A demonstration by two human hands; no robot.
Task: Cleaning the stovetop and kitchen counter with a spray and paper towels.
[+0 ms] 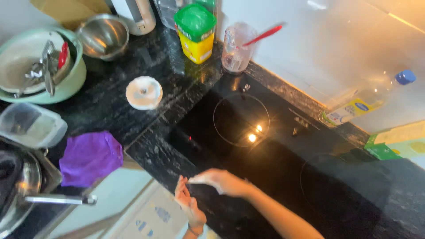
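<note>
Left hand (188, 201) and right hand (221, 180) meet, fingertips touching, grips wide and holding nothing, above the near edge of the black glass induction hob (248, 146) set in the speckled black desk (110, 95). Purple cloth (90, 157) lies left.

Both hands empty — left hand (188, 201) upright, right hand (219, 180) flat.

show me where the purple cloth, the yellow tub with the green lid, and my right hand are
purple cloth (90, 157), head view, middle of the fabric
yellow tub (197, 46), head view, its yellow side wall
right hand (219, 180), head view, back of the hand
</note>
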